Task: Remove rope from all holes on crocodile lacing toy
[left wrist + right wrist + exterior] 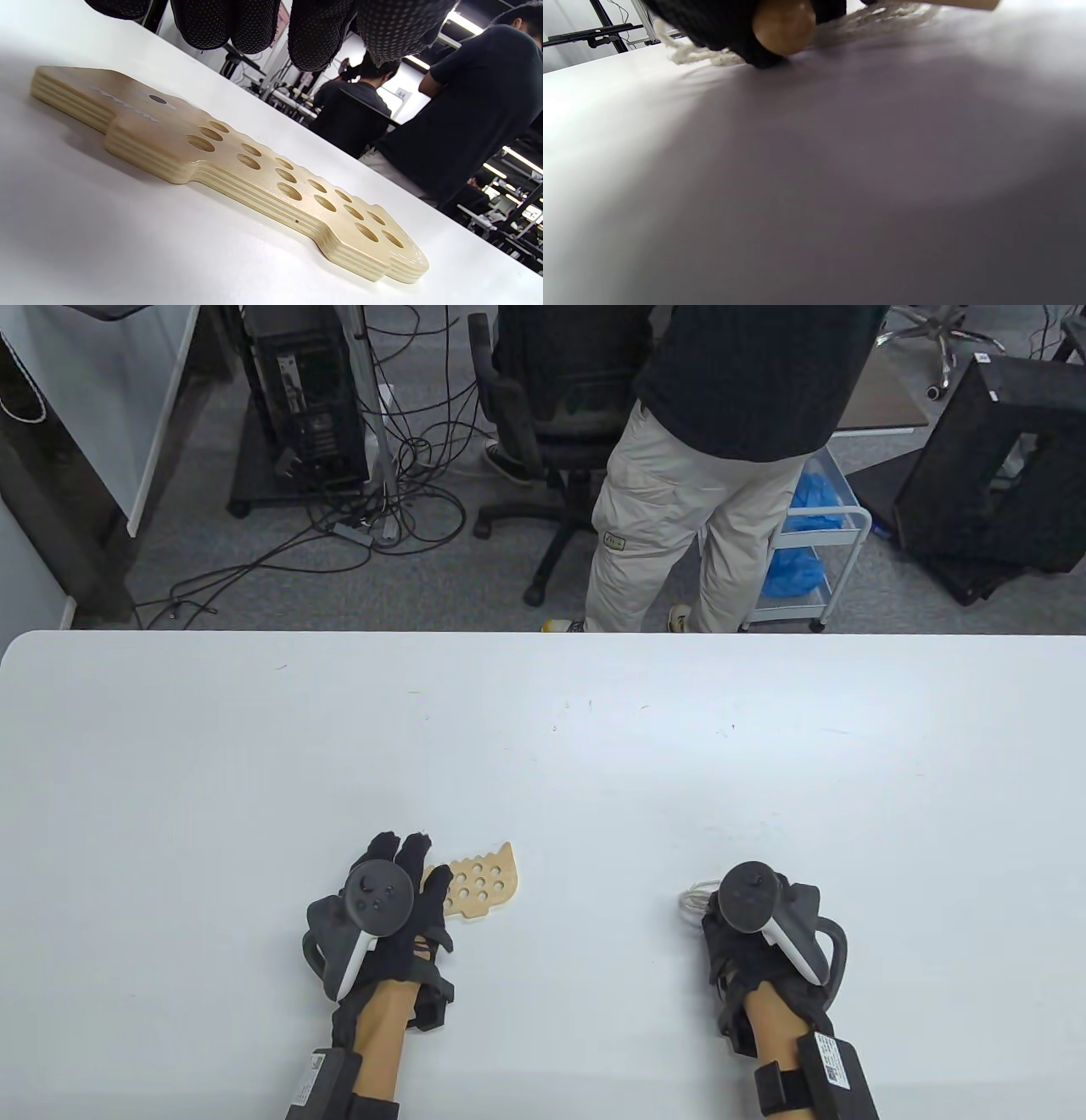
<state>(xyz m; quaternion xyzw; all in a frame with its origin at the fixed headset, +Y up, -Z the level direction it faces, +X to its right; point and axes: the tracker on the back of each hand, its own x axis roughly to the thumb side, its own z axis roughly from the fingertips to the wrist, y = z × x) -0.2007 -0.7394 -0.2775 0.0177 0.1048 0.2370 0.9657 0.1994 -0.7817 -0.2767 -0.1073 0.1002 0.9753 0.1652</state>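
- I see the crocodile (481, 885) lying flat on the white counter (543, 746), near the front edge, left of centre.
- In my left wrist view the crocodile (237, 173) shows its rows of holes, and no rope runs through any hole that I can see.
- My left hand (392, 909) sits over the crocodile's near end, fingers spread out straight; in the wrist view the fingertips (316, 38) hang above the wood and grip nothing.
- My right hand (747, 929) lies well apart from the crocodile, to its right, palm down on the counter.
- The rope (697, 897) shows as a pale loop at that hand's left edge, touching it.
- In the right wrist view the rope (695, 53) is bunched on the counter beneath the gloved fingers (721, 21), beside a rounded wooden tip (784, 26).
- I cannot tell whether that hand grips the rope or merely rests on it.
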